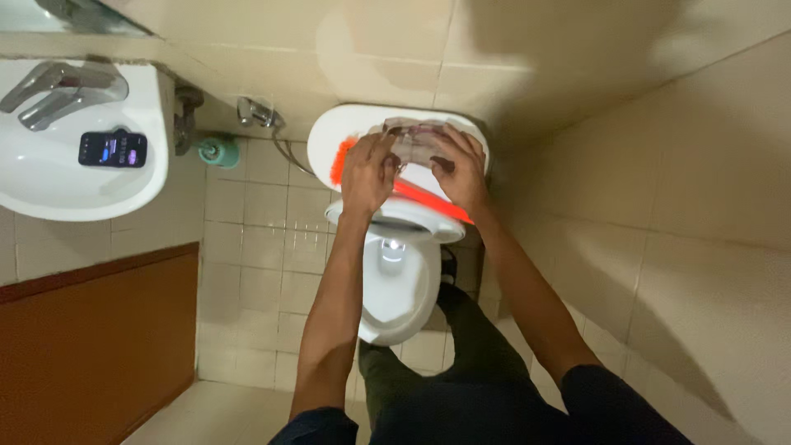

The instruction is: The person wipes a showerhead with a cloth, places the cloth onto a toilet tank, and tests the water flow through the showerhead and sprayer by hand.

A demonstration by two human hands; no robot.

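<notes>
A white toilet stands below me with its seat down, and my legs straddle the bowl. On the white cistern lid lies a clear, crinkled plastic piece with an orange band along its edge. My left hand grips the left side of the plastic, fingers curled over it. The fingers of my right hand are spread over its right side and press on it. Whatever is under the plastic is hidden.
A white washbasin with a chrome tap hangs at the left, and a dark phone lies on its rim. A wall valve and a teal fitting sit beside the cistern. A brown door is at lower left, and a tiled wall is close on the right.
</notes>
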